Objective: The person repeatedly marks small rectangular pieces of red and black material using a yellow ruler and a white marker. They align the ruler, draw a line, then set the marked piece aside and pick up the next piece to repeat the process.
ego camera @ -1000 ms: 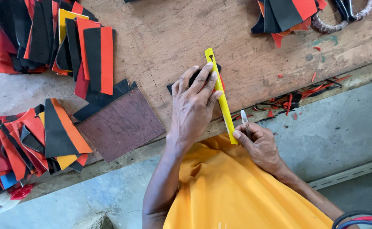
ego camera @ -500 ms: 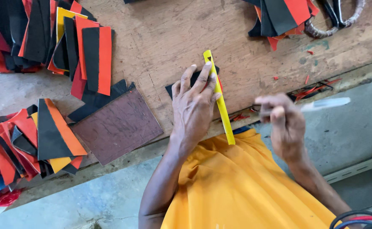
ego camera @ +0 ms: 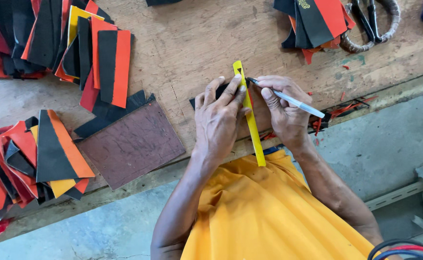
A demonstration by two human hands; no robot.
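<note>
A yellow ruler [ego camera: 251, 126] lies across a small black piece [ego camera: 222, 90] on the wooden workbench [ego camera: 187, 43]. My left hand [ego camera: 218, 120] presses flat on the ruler and the black piece, fingers spread. My right hand [ego camera: 282, 108] grips a silver pen [ego camera: 288, 99], its tip touching the ruler's right edge near the far end. Most of the black piece is hidden under my hands.
Stacks of black, red and orange cut pieces [ego camera: 52, 43] fill the bench's left side, with another pile [ego camera: 33, 159] at the near left. A brown board [ego camera: 132, 144] lies beside my left hand. More pieces [ego camera: 317, 19] and scissors [ego camera: 370, 19] sit at the far right. Red scraps [ego camera: 346, 108] lie along the edge.
My right hand has lifted from the bench edge near my body and brought the pen up to the ruler's far end. My left hand stays pressed on the ruler.
</note>
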